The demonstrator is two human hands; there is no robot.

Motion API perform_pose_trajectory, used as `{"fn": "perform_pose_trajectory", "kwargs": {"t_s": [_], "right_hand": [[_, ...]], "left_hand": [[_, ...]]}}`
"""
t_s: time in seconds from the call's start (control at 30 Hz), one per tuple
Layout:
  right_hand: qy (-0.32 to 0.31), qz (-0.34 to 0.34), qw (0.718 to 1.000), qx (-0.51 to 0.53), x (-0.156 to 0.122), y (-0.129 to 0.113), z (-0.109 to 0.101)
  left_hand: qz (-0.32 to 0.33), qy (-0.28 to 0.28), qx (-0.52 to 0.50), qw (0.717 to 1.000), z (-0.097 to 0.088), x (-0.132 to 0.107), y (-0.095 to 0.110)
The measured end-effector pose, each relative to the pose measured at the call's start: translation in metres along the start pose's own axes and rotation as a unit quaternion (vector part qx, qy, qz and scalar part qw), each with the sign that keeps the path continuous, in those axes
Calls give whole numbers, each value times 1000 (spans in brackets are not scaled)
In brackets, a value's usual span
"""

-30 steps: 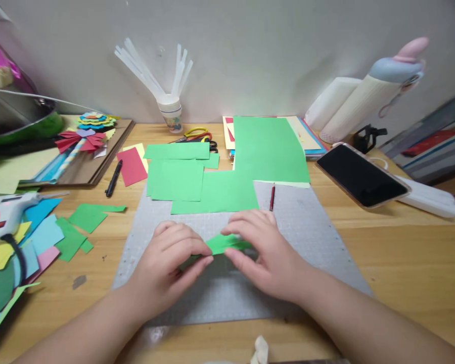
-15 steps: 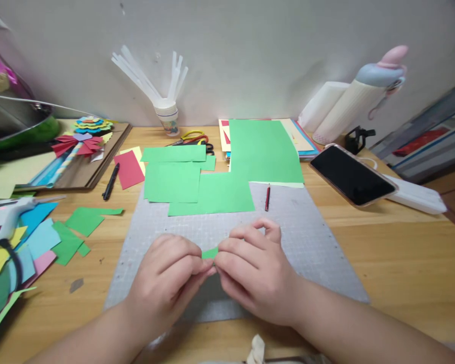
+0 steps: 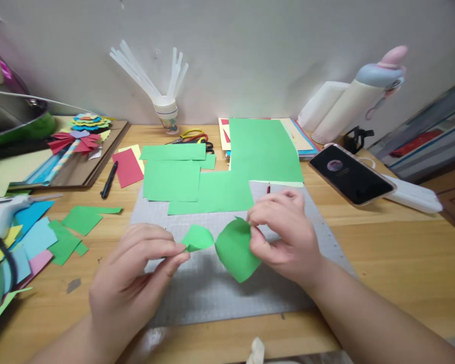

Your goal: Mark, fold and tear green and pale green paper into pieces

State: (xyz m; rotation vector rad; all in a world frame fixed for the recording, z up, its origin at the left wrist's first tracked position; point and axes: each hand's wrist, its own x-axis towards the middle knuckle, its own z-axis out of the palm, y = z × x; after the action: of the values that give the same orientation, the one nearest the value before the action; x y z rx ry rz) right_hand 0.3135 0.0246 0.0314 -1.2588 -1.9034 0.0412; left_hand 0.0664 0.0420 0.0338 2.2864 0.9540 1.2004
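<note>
My left hand (image 3: 136, 275) pinches the tip of a small curled piece of green paper (image 3: 199, 237) between thumb and fingers. Across from it, my right hand (image 3: 290, 235) grips the upper right edge of a wider green paper piece (image 3: 235, 255), which hangs with a corner pointing down. The two pieces meet at a narrow point between my hands; whether they are joined there I cannot tell. Both are held above the grey cutting mat (image 3: 227, 303). Beyond my hands lie several cut green sheets (image 3: 170, 182), and a dark red pencil (image 3: 268, 188) shows partly behind my right hand.
A large green sheet (image 3: 265, 151) tops a paper stack at the back. Scissors (image 3: 193, 134) and a paper cup (image 3: 167, 117) with white strips stand near the wall. Paper scraps (image 3: 40, 240) and a glue gun (image 3: 3, 215) lie left; a phone (image 3: 352, 174) and bottle (image 3: 358, 96) are right.
My hands have moved apart from fingertips together, bringing the green paper between them into view. The right hand has shifted up and right, partly covering the pencil. The phone's screen has lit up.
</note>
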Motion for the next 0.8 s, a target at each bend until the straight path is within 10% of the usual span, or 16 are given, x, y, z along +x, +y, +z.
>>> {"fn": "perform_pose_trajectory", "kwargs": {"t_s": [0.33,0.4,0.57,0.8], "right_hand": [[-75,165,952,247,-11,-5,18],[-103,263,891,355,-11,-6,20],[-127,460,631,611,-11,-3,31],[-178,510,568,621,-12,5,39]], "left_hand": [[-67,-78,-19,994,7,6,-28],[-73,-107,-59,990,6,6,-29],[-173,-79,-146,971,7,1,-36],[-286,-118,-135,941,15,7,-37]]}}
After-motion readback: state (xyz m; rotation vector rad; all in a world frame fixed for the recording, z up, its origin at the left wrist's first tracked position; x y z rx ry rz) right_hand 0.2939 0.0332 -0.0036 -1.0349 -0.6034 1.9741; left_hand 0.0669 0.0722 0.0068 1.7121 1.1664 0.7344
